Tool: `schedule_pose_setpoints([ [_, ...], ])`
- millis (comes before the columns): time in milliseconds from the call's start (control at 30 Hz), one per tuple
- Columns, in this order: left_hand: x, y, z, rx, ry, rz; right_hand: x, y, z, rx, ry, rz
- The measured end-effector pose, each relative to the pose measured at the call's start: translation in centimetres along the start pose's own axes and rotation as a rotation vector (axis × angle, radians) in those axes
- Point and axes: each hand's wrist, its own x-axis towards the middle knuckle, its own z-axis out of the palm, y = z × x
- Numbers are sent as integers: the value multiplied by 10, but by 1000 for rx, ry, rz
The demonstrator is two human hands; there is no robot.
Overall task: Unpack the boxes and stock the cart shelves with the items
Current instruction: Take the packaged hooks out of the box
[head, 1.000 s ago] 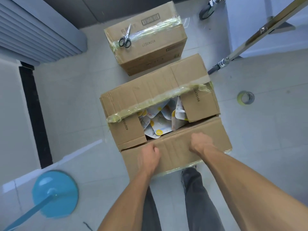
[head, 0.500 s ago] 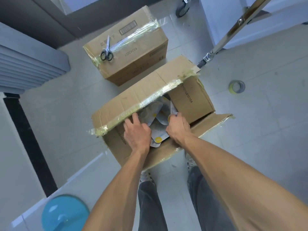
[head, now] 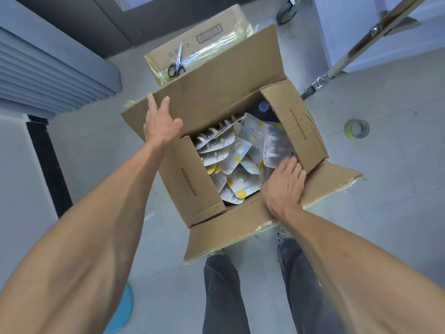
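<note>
Head view: opened brown cardboard box (head: 192, 179) on floor, white-and-yellow blister packs (head: 237, 169) inside, directly under right hand (head: 284, 184), fingers straight, nearer; left hand (head: 161, 124), fingers straight, pressing far flap (head: 216, 80) back.

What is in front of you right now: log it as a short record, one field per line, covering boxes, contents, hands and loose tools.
open box: cardboard box on the floor, all four flaps folded out
contents: loose blister packs, white with yellow dots, piled inside
left hand: fingers straight, pushing the far flap back
right hand: inside the box at the near right corner, fingertips on a pack
second box: behind the open one, still taped
scissors: lying on the second box
tape roll: on the floor, to the right
</note>
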Motion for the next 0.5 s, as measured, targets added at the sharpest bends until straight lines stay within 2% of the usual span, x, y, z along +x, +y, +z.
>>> schedule_pose_setpoints([
  [67, -2, -6, 4, 46, -14, 11, 12, -4, -11, 159, 18, 123],
  [167, 6, -15, 4, 46, -11, 3, 55, 24, -30, 199, 45, 222],
  [233, 20, -21, 2, -13, -5, 1, 87, 60, -39, 198, 53, 211],
  [300, 34, -25, 5, -93, -21, -19, 106, 86, -41, 226, -13, 163],
  [400, 45, -30, 24, -130, -95, -54, 112, 87, -28, 326, -78, 90],
  [500, 49, -38, 52, -46, -197, -37, 124, 77, -7, 456, -89, 144],
])
